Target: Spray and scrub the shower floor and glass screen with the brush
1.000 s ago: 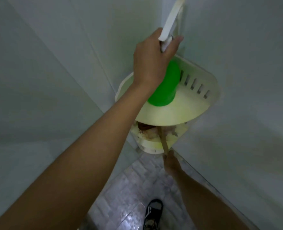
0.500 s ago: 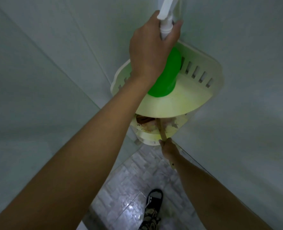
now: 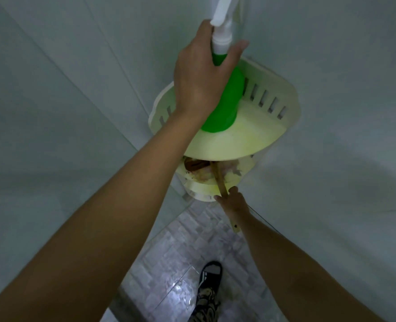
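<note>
Right hand (image 3: 235, 203) now around brush (image 3: 220, 180)

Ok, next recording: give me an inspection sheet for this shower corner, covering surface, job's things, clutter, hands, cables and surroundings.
Surface: grey tiled floor, glossy with a light reflection.
Job's things: green spray bottle with white trigger head, upright on the top tier of the cream corner shelf; wooden-handled brush lying on the stained lower tier, handle sticking out.
Clutter: brownish object on the lower tier, too dim to identify.
Hands: left hand grips the bottle's neck; right hand holds the brush handle.
Cables: a thin dark line by the right wrist, cannot tell what it is.
Surroundings: pale walls meeting at the corner; sneaker on the floor.
</note>
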